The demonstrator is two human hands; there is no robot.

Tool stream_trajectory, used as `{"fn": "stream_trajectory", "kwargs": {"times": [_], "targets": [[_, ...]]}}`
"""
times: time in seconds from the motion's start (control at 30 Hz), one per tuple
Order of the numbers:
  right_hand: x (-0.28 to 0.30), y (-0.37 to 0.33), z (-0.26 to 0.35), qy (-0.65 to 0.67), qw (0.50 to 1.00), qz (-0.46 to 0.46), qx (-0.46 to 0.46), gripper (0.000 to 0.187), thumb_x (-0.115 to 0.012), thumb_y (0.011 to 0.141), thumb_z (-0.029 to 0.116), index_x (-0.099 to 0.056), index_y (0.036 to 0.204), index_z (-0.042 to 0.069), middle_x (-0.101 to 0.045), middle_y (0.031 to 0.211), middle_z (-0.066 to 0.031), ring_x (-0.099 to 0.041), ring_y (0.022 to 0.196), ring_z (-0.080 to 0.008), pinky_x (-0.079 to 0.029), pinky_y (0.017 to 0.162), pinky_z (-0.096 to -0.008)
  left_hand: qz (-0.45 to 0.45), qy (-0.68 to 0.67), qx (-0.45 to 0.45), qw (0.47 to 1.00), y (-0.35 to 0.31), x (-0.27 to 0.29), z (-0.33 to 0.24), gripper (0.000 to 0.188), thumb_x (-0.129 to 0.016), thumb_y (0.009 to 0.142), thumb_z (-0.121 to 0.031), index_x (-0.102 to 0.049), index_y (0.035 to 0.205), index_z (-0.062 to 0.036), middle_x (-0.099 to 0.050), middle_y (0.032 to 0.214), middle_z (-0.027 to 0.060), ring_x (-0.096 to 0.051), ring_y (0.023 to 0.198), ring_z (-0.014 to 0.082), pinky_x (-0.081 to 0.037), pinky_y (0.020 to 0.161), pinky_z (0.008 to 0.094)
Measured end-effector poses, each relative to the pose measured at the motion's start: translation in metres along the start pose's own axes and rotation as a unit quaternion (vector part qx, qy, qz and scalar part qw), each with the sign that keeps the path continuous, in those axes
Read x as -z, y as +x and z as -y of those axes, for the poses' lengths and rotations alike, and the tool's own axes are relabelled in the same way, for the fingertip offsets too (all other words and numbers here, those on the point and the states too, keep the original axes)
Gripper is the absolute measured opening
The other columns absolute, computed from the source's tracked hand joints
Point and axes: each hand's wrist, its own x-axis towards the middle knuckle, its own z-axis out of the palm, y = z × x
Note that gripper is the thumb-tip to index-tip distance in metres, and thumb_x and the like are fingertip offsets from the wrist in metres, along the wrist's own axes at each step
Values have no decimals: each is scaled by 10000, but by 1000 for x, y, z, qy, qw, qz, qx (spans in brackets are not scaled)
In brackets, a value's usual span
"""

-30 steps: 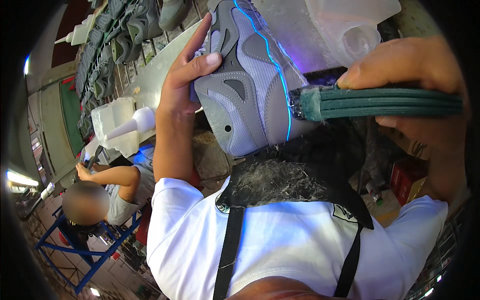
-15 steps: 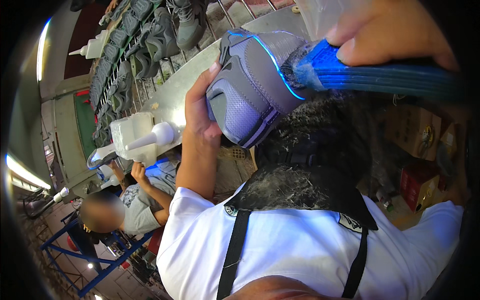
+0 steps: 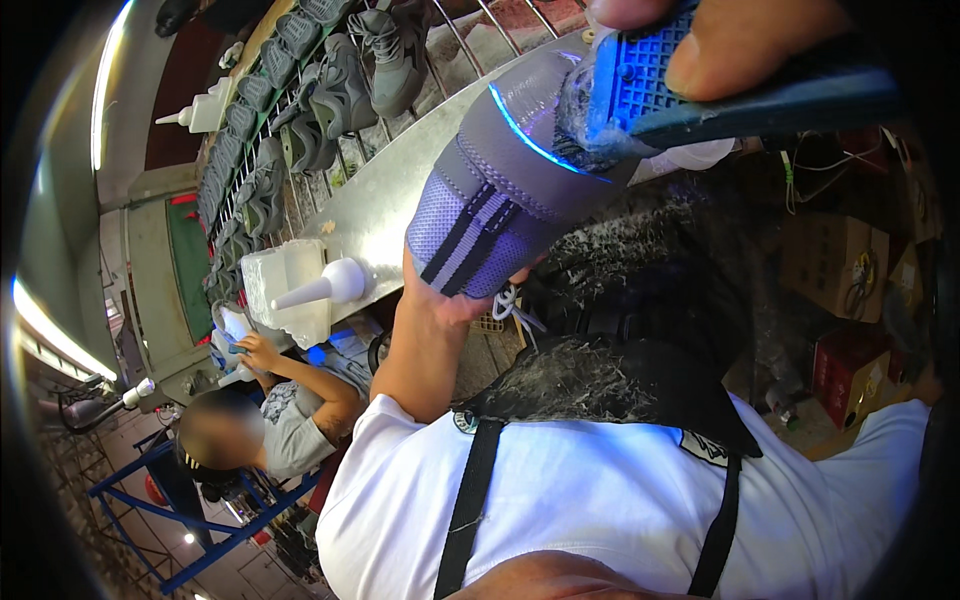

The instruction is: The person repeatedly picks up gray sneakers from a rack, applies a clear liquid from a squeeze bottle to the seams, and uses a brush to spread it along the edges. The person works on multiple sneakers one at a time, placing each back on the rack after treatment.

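While left hand (image 3: pixel 452 302) holds shoe (image 3: pixel 495 165), right hand (image 3: pixel 755 48) grips brush (image 3: pixel 640 80) at two o'clock; seemingly brushing; next stroke wants steadiness.

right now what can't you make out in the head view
In the head view:
- Left hand: mostly hidden behind the shoe.
- Right hand: partly cut off by the top edge.
- Shoe surface under the brush: covered by the brush.
- Co-worker's face: blurred.

Hand could pass over table (image 3: pixel 375 220) left of grey shoe (image 3: pixel 475 190), between it and the nozzled bottle (image 3: pixel 312 290). Blocked: brush (image 3: pixel 640 75) against shoe's right side, racked shoes (image 3: pixel 397 68) beyond it far-left, apron (image 3: pixel 590 378) on its near side.
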Motion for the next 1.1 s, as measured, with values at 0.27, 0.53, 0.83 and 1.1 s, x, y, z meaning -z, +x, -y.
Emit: {"fn": "stream_trajectory", "kwargs": {"times": [0.27, 0.53, 0.83, 1.1], "targets": [[0, -6, -3, 23, 999, -21, 20, 237, -737, 828, 18, -716, 1042, -81, -683, 1122, -301, -714, 1011, -356, -554, 927, -389, 53, -29, 89, 994, -19, 1, 16, 549, -518, 973, -419, -566, 1207, 75, -632, 932, 300, -668, 689, 327, -552, 458, 333], [2, -13, -6, 38, 998, -40, 31, 218, -750, 810, -25, -730, 1017, -92, -677, 1126, -322, -715, 1006, -360, -552, 932, -384, 150, -172, 191, 955, -21, 18, 31, 556, -478, 983, -452, -497, 1280, 18, -522, 968, 207, -565, 701, 222, -481, 510, 272], [-6, -19, -4, 49, 995, -70, 43, 201, -765, 790, -74, -745, 988, -103, -671, 1131, -345, -717, 1000, -364, -549, 938, -379, 226, -230, 237, 916, -8, 15, 50, 474, -539, 998, -397, -502, 1240, 9, -535, 962, 188, -576, 684, 160, -491, 486, 229], [-19, -34, 2, -25, 996, -79, -33, 175, -723, 837, -11, -748, 1005, -54, -678, 1151, -307, -712, 1021, -363, -556, 927, -384, 225, -216, 236, 920, -5, 9, 51, 474, -516, 1006, -419, -514, 1166, 27, -548, 866, 174, -557, 589, 148, -477, 451, 236]]}}
